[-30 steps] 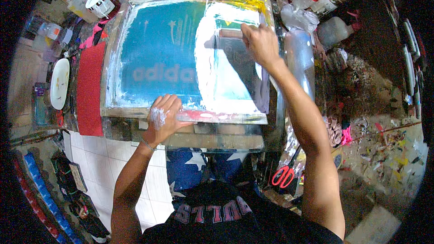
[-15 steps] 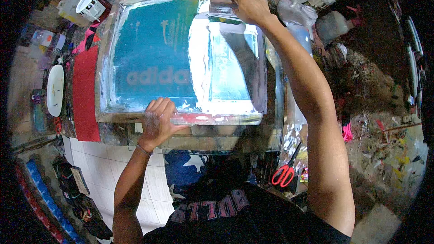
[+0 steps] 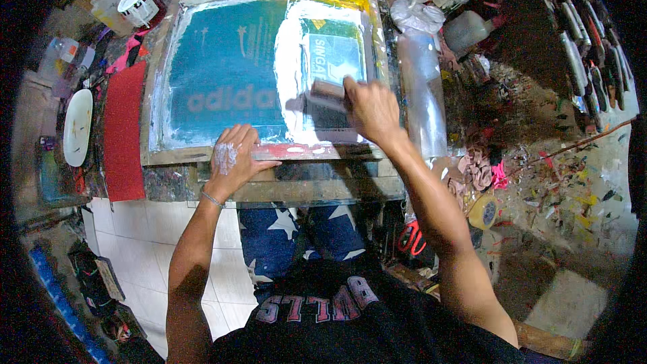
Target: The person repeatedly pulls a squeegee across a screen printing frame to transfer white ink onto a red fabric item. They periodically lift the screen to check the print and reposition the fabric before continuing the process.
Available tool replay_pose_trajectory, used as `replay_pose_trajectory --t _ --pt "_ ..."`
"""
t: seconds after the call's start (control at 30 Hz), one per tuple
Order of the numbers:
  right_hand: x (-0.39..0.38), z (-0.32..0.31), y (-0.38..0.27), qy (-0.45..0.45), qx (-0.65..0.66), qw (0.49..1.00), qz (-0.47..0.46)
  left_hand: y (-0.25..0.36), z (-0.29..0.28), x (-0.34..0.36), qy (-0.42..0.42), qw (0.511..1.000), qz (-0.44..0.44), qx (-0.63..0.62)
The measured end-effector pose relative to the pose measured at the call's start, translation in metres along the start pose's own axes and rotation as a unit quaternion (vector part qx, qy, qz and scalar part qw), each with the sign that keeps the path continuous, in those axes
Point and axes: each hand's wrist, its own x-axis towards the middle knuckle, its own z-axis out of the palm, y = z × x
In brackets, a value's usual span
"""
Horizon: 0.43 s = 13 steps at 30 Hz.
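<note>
A wooden-framed printing screen [image 3: 229,74] lies flat on the worktable, its mesh teal on the left with white ink bordering a smaller light-blue window [image 3: 333,54] on the right. My left hand [image 3: 232,155], smeared with white, grips the frame's near edge, fingers over the rim and thumb stretched along it. Over the right part of the mesh, my right hand [image 3: 374,109] is closed round a squeegee [image 3: 328,92] with a brown wooden handle. Its lower edge is blurred, partly hidden by the hand.
A red strip [image 3: 125,131] and a white oval dish [image 3: 79,128] are at the left. An ink tub [image 3: 141,4] stands far left. Red-handled scissors [image 3: 412,237] lie near right, by a tape roll [image 3: 482,211]. A plastic bag [image 3: 416,10] and a jug [image 3: 465,32] stand far right.
My right hand has drawn the squeegee from the screen's far edge toward me, to about mid-window. My left hand stays at the near rim. The view has shifted slightly.
</note>
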Motion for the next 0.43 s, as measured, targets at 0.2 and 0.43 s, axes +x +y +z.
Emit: replay_pose_trajectory --t 0.2,0.43 --pt "-0.018 -0.030 -0.015 -0.087 0.008 0.996 0.004 -0.001 -0.001 0.002 0.011 1.000 0.021 0.016" --pt "-0.017 -0.025 -0.017 -0.091 0.004 0.996 -0.010 0.001 -0.004 0.001 -0.015 1.000 -0.013 0.005"
